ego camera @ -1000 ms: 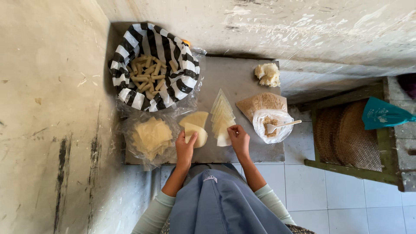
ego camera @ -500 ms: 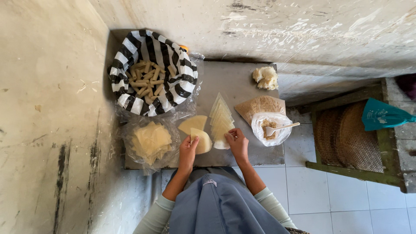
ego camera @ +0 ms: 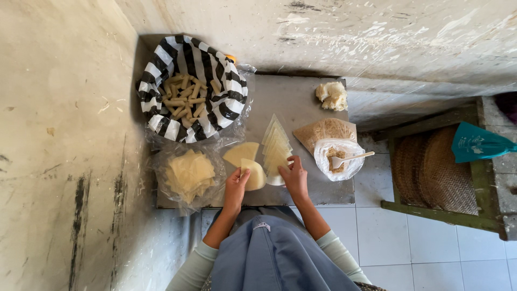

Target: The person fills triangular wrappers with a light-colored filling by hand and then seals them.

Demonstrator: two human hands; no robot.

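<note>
Hands, left [ego camera: 236,185] pinching a thin wrapper [ego camera: 253,173], right [ego camera: 295,175] flat on fanned wrappers [ego camera: 277,148]; rough pulling could tear one.

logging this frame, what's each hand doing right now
Left hand: fingers pinching the edge of a pale round wrapper on the board.
Right hand: fingers resting on the fanned row of wrappers; no clear grip.

**Makeshift home food-prep corner**

Low grey work slab [ego camera: 301,108] wedged against rough, stained plaster walls [ego camera: 64,134]; white tiled floor [ego camera: 431,253]; striped cloth-lined basket of rolled snacks [ego camera: 188,97]; bagged wrapper sheets [ego camera: 188,173]; woven trays [ego camera: 436,167] alongside.
</note>
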